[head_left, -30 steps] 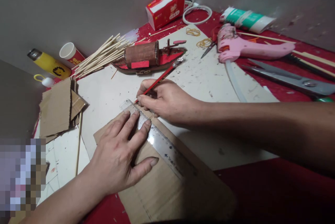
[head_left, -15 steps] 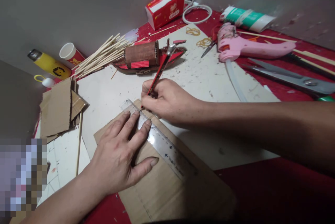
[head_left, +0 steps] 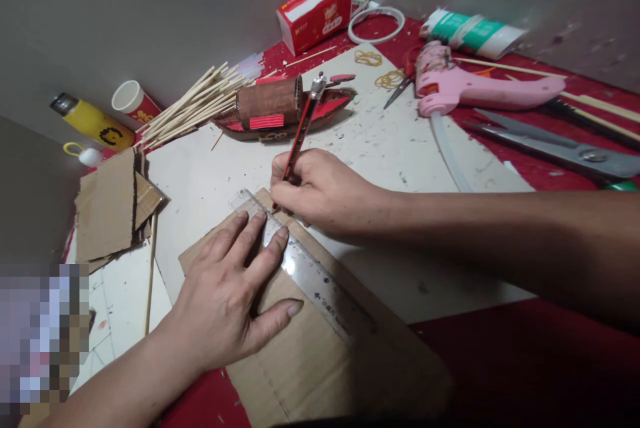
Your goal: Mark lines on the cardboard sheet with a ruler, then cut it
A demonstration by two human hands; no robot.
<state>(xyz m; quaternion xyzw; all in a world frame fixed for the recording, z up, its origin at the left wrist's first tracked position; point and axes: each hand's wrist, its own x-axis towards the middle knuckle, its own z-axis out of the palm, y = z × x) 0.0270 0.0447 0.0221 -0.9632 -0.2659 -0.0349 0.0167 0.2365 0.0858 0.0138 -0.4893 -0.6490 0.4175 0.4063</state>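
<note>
My left hand (head_left: 235, 291) lies with fingers spread, pressing a clear plastic ruler (head_left: 305, 265) flat on a brown cardboard sheet (head_left: 300, 375). In my right hand (head_left: 325, 191) is a red and black pencil (head_left: 301, 138), its silvery end leaning up and slightly right. The pencil's point is down at the ruler's far edge, close to my left fingertips. Beyond my hands stands a brown and red model boat (head_left: 270, 108) made of cardboard, on a white board (head_left: 385, 168).
A pink glue gun (head_left: 480, 89), large scissors (head_left: 575, 148) and a green-white roll (head_left: 473, 33) are at right. Behind sit a red tissue pack (head_left: 317, 11) and a tape ring (head_left: 375, 25). Wooden sticks (head_left: 195, 105), a paper cup (head_left: 134, 105), a yellow bottle (head_left: 95, 123) and cardboard pieces (head_left: 107, 208) are at left.
The pencil's upper end has tilted a little to the left, and its tip has shifted slightly right along the ruler. My left hand and the ruler stay in place.
</note>
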